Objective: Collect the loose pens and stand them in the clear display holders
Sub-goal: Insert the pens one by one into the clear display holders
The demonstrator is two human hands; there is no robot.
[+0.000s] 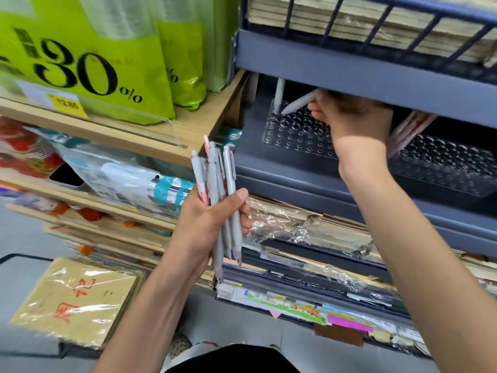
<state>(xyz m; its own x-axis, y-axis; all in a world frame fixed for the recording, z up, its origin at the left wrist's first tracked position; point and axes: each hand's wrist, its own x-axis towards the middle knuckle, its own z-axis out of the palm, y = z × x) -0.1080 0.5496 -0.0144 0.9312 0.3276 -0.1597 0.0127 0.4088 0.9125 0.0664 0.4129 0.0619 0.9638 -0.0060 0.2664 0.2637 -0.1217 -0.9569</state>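
Early days on this one, I'd say: one pale pen [279,93] stands upright in the far left corner of the left clear holder [301,142], and nearly every other hole in that tray shows bare. My right hand [352,119] is up under the grey shelf [363,68], wrist bent and fingers curled round the top end of a grey pen [299,102]. That pen slants down to the left with its tip at a hole right next to the standing one; whether the tip is in the hole or only touching the rim, I can't tell. It looks like the second pen going in. My left hand [207,227] sits lower and nearer to me, forearm angled up from the bottom of the view, with my thumb across the front gripping a bundle of pens [219,184]. They're mostly grey, with a bit of pink among them, clicker ends up and tips hanging below my palm, and all of them are waiting for a slot. Over on the right, a second clear holder [451,168] has some pink pens [408,130] leaning at its far edge, partly hidden behind my right wrist, and its other holes look unfilled. So there's plenty left to do.
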